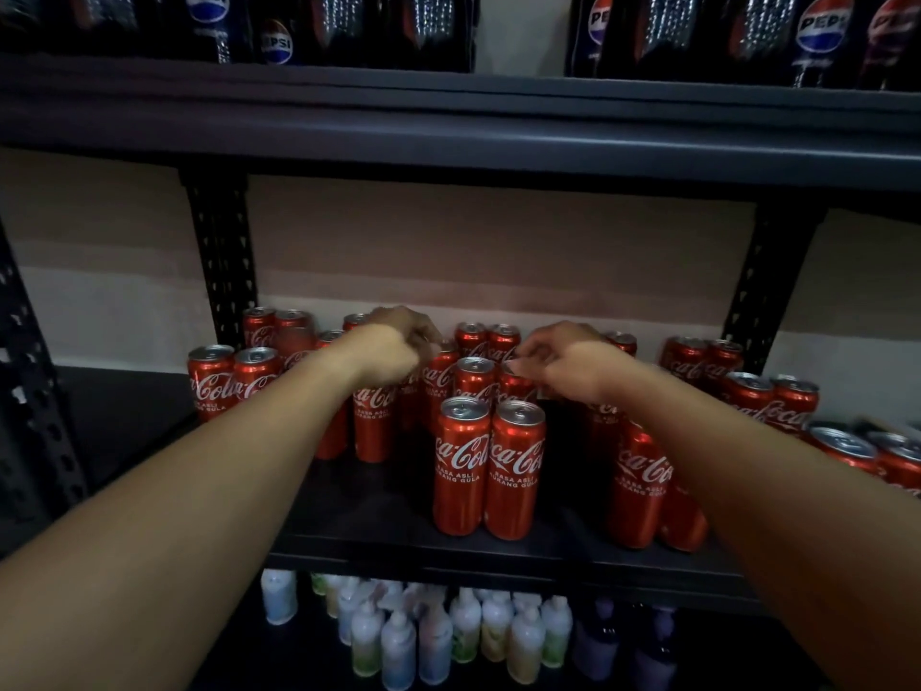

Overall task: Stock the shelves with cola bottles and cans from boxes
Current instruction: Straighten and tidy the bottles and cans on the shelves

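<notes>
Both hands, left (393,354) and right (573,364), fingers curled on cans (473,379) mid-shelf (398,546), arranging rows; next, likely straighten and release.

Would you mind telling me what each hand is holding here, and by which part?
Left hand curls over a can top; right hand pinches another can's rim. Whether either is firmly gripped cannot be told.
</notes>
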{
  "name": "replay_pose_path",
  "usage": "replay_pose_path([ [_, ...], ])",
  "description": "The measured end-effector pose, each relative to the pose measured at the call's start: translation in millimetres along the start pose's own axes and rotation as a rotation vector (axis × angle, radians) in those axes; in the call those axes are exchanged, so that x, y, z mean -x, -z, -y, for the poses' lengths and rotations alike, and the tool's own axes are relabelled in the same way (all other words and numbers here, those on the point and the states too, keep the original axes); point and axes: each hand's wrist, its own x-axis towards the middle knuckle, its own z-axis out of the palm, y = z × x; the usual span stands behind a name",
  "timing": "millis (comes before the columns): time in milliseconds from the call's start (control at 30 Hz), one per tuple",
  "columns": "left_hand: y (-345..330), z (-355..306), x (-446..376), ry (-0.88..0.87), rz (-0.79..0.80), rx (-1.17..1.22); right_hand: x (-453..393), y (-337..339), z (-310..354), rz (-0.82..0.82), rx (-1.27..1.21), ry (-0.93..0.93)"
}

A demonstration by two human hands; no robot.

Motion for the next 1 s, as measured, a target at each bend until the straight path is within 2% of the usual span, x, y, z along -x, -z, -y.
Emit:
replay_pose_path([
  [167, 9, 25, -32, 0.006, -0.071, -0.187, -32, -9, 15, -0.053, 0.048, 0.071],
  [300, 16, 44, -57, -0.047, -0.006, -0.373, -68, -28, 29, -0.001, 0.099, 0.176],
  [400, 17, 51, -73, -0.046, 0.090, -0.478, -98, -42, 41, 0.065, 0.218, 0.146],
  [467, 15, 51, -81, -0.027, 0.154, -0.500, -116, -51, 46, 0.130, 0.304, 0.093],
  [633, 8, 56, -103, 0.071, 0.272, -0.494, -148, -65, 45, 0.191, 0.338, 0.040],
  [800, 6, 63, -114, 0.105, 0.265, -0.492, -166, -70, 45, 0.241, 0.422, 0.042],
  [1000, 13, 77, -119, 0.146, 0.259, -0.546, -178, -81, 51, 0.215, 0.359, 0.081],
])
